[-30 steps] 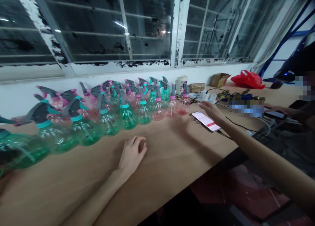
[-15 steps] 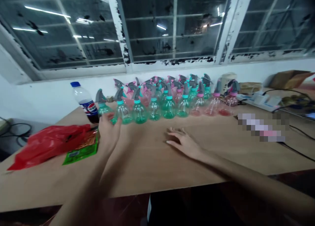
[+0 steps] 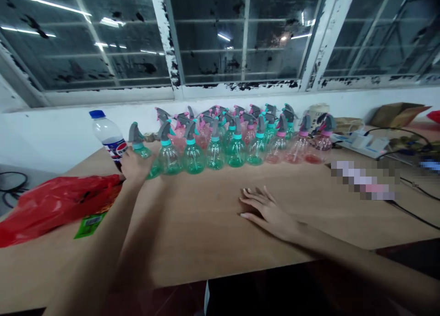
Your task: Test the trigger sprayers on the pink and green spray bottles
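On the left, my left hand (image 3: 135, 164) reaches over the table, its fingers at the right side of a cola bottle (image 3: 109, 135) with a blue cap. Thumb and fingers look apart, though blur and overlap hide whether they touch the bottle. Just behind that hand stands the leftmost green spray bottle (image 3: 137, 144), partly covered by it. My right hand (image 3: 271, 210) rests open on the tabletop, fingers spread, holding nothing. Beyond it runs a front row of clear spray bottles, green ones (image 3: 194, 158) to the left and pink ones (image 3: 298, 148) to the right, with grey trigger heads.
More spray bottles crowd behind the front row, against the wall under the windows. A red plastic bag (image 3: 65, 203) and a green packet (image 3: 90, 225) lie at left. Toward the right are a white power strip (image 3: 364, 144), black cables, a cardboard box (image 3: 392, 114) and a blurred-out object.
My left hand has moved left, from in front of the leftmost green spray bottle to beside the cola bottle. My right hand has shifted slightly right and nearer, its fingers more spread.
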A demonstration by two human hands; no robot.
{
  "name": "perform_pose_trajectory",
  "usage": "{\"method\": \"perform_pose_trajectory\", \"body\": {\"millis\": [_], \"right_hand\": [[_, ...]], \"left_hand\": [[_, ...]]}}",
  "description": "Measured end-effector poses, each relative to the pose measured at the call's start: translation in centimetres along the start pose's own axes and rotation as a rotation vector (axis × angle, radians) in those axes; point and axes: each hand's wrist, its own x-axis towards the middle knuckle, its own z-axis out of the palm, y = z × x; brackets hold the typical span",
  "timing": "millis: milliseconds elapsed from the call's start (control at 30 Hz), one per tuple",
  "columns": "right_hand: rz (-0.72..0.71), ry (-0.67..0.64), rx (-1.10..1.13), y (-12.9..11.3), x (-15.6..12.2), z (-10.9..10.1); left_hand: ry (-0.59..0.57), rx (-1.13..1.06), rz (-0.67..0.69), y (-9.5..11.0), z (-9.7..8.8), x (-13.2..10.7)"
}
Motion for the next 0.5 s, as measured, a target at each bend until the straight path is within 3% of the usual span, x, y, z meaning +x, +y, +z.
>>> {"method": "perform_pose_trajectory", "body": {"millis": [233,400,500], "right_hand": [[0.087,-0.059,0.085,0.0,-2.5,-2.1],[0.145,-0.130,0.176,-0.2,-3.2,-4.4],[0.211,-0.150,0.258,-0.2,-3.3,-5.6]], "left_hand": [[-0.054,0.214,-0.104,0.5,-2.5,-2.1],[-0.117,0.380,-0.170,0.5,-4.3,-5.8],[-0.143,0.415,-0.155,1.8,-4.5,-8.3]]}}
